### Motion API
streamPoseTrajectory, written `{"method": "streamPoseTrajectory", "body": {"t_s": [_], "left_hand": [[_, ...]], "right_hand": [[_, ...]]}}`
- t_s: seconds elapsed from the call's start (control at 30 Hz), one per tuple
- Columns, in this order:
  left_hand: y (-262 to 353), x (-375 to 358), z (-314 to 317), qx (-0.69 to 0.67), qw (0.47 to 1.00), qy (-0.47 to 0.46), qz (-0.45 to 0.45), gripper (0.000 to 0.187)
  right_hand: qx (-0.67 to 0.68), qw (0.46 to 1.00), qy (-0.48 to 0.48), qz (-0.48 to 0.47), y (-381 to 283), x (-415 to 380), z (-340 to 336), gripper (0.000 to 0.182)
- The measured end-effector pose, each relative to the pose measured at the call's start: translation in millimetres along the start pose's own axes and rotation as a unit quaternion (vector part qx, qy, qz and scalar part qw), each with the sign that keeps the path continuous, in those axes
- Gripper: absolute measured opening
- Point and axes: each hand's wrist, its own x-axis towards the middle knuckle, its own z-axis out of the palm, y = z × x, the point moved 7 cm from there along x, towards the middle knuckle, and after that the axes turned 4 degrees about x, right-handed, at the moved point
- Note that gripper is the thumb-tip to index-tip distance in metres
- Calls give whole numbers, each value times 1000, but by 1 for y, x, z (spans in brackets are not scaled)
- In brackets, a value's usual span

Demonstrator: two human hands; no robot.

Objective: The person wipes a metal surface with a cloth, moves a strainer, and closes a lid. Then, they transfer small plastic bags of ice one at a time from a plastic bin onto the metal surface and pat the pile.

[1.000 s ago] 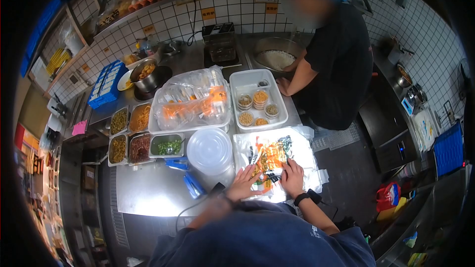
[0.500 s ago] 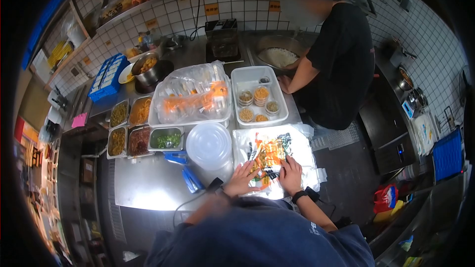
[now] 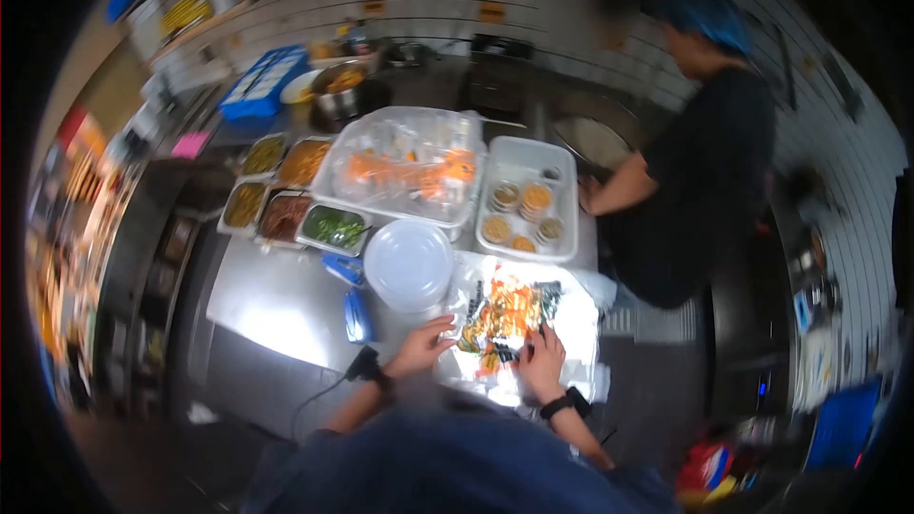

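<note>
A shiny, see-through plastic pack with orange, green and black print or contents lies flat on the counter in front of me; glare and blur hide which it is. At its left edge is my left hand, fingers and thumb apart with nothing visible between them. My right hand rests on the lower right part of the pack, fingers stretched forward over it. Just beyond my left hand stands a round translucent tub with a lid. Both wrists wear dark bands.
Blue tools lie left of the tub. Behind are metal trays of food, a bag-covered white bin and a white bin of small cups. A co-worker in a blue hair cover stands at the right.
My view has turned, so the scene has shifted and blurred. My left hand has come off the middle of the pack to its left edge. The right hand stays on it.
</note>
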Motion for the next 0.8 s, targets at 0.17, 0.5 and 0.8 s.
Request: {"method": "streamPoseTrajectory", "body": {"t_s": [0.17,0.5,0.8], "left_hand": [[-10,-46,-64,34,968,186,-168,19],[-48,-191,-198,114,841,462,-259,23],[-213,-468,-253,76,806,252,-531,46]], "right_hand": [[95,989,-15,-115,-20,13,15,30],[186,937,-143,-259,-166,-17,73,17],[160,876,-312,-331,-387,-94,216,31]]}}
